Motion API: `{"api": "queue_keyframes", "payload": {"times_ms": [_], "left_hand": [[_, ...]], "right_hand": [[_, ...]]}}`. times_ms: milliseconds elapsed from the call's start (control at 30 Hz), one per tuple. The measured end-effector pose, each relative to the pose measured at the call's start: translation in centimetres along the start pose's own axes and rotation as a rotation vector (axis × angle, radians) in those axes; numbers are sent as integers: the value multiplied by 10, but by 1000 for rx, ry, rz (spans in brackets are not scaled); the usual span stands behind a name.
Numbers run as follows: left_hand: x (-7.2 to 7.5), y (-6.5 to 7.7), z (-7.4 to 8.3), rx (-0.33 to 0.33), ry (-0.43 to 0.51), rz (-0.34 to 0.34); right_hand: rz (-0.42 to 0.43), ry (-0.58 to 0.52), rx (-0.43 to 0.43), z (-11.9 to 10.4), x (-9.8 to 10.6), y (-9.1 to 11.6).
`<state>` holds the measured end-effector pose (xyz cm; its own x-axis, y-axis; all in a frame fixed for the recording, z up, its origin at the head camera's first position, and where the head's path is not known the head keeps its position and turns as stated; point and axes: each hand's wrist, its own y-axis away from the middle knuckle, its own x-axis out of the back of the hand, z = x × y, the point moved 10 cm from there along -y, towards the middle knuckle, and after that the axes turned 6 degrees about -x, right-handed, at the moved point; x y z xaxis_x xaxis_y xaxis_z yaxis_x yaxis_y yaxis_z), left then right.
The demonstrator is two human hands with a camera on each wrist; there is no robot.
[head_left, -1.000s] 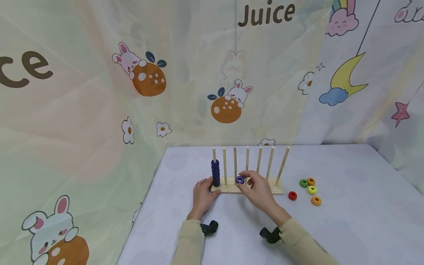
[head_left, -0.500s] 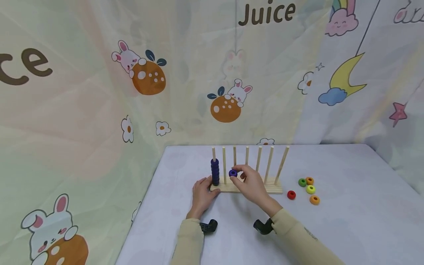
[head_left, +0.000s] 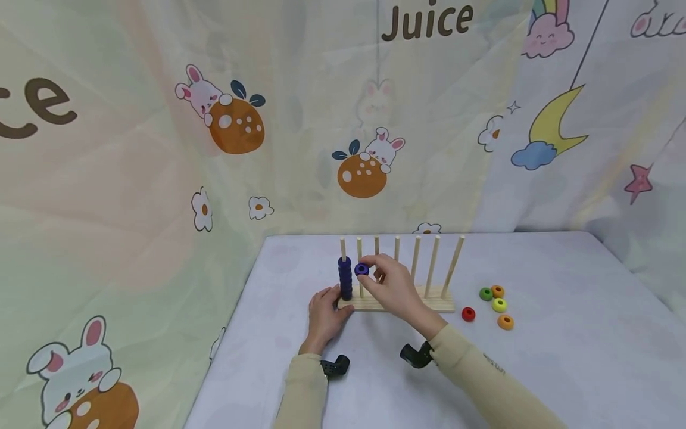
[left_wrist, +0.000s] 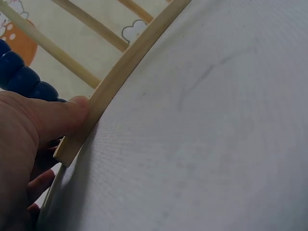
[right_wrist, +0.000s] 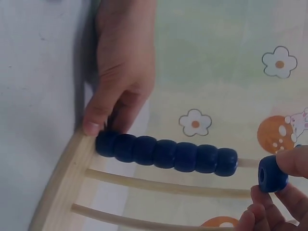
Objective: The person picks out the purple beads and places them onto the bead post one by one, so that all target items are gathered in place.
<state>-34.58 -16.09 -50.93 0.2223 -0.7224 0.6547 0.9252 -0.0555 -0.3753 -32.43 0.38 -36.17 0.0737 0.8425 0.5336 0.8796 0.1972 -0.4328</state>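
A wooden peg stand (head_left: 402, 304) with a row of several upright pegs stands on the table. Its leftmost peg carries a stack of dark blue beads (head_left: 345, 280), and the top of that peg is bare. My left hand (head_left: 323, 317) grips the stand's left end; in the left wrist view the thumb (left_wrist: 60, 115) presses the base's front edge while other fingers reach behind it. Between thumb and fingers, my right hand (head_left: 395, 287) pinches one dark blue bead (right_wrist: 272, 175). In the head view that bead overlaps the second peg, right of the stack and near its top.
To the right of the stand lie loose beads: a red one (head_left: 468, 314), a green one (head_left: 485, 294), a yellow one (head_left: 499, 305) and two orange ones, the nearer orange bead (head_left: 505, 322) lowest. A printed cloth (head_left: 300, 119) hangs behind the white table (head_left: 563, 357).
My right hand has carried the blue bead left and upward across the stand, from near the third peg to close beside the stack. The left hand keeps its grip on the base.
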Motion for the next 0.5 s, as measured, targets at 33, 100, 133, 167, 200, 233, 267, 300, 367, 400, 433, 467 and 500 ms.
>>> {"api": "queue_keyframes", "payload": {"times_ms": [33, 100, 133, 167, 200, 233, 267, 300, 367, 400, 433, 467, 500], "left_hand": [[0, 0, 0, 3, -1, -1], [0, 0, -1, 6, -3, -1], [0, 0, -1, 3, -4, 3], [0, 0, 0, -2, -5, 7], [0, 0, 0, -3, -8, 7], [0, 1, 0, -2, -12, 6], [0, 1, 1, 0, -13, 6], [-1, 1, 0, 6, -14, 2], [-2, 1, -1, 19, -18, -5], [-2, 1, -1, 28, -20, -10], [-3, 1, -2, 33, -23, -13], [-3, 0, -2, 36, -24, -17], [-4, 0, -3, 39, -26, -20]], "right_hand": [[1, 3, 7, -3, 0, -1], [7, 10, 18, -7, 1, -3], [11, 10, 18, -9, 2, -5], [14, 6, 17, -11, 3, -6], [16, 1, 15, -13, 4, -7], [17, -2, 13, -14, 4, -8], [18, -5, 13, -16, 5, -9], [17, -7, 15, -19, 6, -9], [13, -7, 29, -24, 7, -11], [9, -6, 36, -26, 7, -13], [3, -6, 42, -28, 7, -14], [-3, -8, 47, -30, 7, -15], [-8, -10, 52, -31, 6, -17]]}}
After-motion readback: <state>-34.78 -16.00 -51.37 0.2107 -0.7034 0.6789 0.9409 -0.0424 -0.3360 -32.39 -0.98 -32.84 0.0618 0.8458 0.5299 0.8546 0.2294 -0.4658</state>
